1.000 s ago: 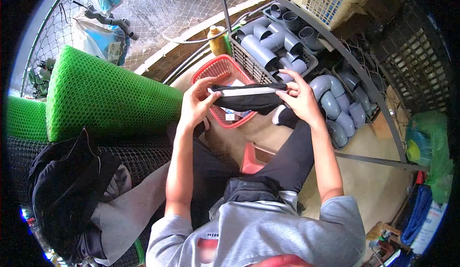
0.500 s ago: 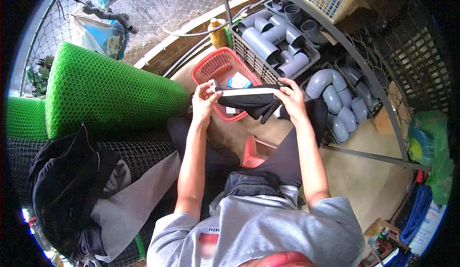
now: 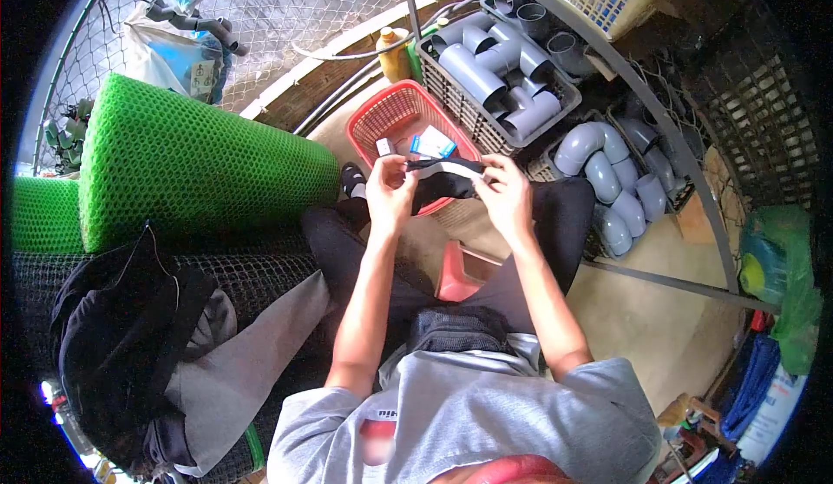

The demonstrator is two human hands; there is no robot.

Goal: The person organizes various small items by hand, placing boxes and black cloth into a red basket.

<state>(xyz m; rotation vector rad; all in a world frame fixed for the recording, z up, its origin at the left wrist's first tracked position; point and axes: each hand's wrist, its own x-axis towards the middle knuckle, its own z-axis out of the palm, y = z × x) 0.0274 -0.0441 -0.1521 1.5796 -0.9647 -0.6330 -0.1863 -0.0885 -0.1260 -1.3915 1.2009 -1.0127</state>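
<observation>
Between my two hands is a piece of black cloth (image 3: 441, 189) with a white strip (image 3: 460, 168) along its upper part. My left hand (image 3: 390, 193) pinches the cloth's left end, and my right hand (image 3: 505, 196) grips it at the right. The strip bends in a curve, and the cloth hangs a little below it. Just beyond my hands stands a red plastic basket (image 3: 364, 125), partly covered by the cloth. A blue-and-white packet (image 3: 432, 143) and a small white item (image 3: 385, 146) lie in it.
Crates of grey pipe fittings (image 3: 473, 76) stand to the right of the basket. Rolled green mesh (image 3: 200, 154) lies at the left, above a dark jacket (image 3: 121, 336). A pink stool (image 3: 455, 271) shows between my legs. A metal bar (image 3: 659, 280) crosses at the right.
My hands have come closer together. The white strip, stretched straight before, now curves, and less of the black cloth hangs down. More of the basket's small white item shows.
</observation>
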